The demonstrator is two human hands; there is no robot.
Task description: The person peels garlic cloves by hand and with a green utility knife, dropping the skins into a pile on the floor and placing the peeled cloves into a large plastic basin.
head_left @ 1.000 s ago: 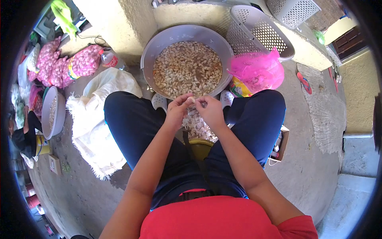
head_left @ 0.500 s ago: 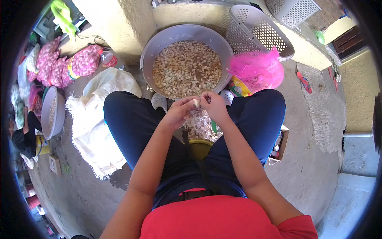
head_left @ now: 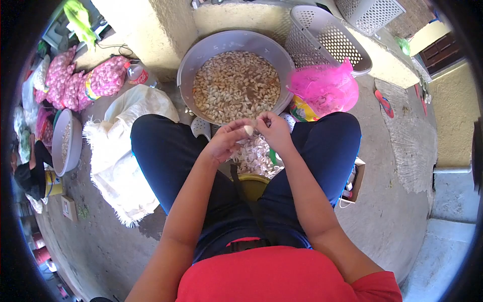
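Observation:
Between the thumb and fingers of my left hand (head_left: 229,139) is a pale garlic clove (head_left: 249,130). Close on its right, my right hand (head_left: 273,132) has its fingers pinched together; whatever they hold is too small to make out. Below both hands, a greenish tub (head_left: 253,187) between my legs holds papery garlic peels (head_left: 251,158) and a partly hidden green item (head_left: 272,155). Just beyond my hands stands a wide grey basin (head_left: 183,80) with many cloves (head_left: 236,83) in liquid.
A pink plastic bag (head_left: 327,90) and a perforated grey basket (head_left: 342,45) stand right of the basin. Leftward are a white sack (head_left: 118,161), a bottle (head_left: 138,75), pink net bags (head_left: 105,78) and another basin (head_left: 74,143) beside a partly visible person (head_left: 32,173).
My right hand has shifted slightly right, widening the gap from my left hand. The clove stays in my left fingers and shows more fully.

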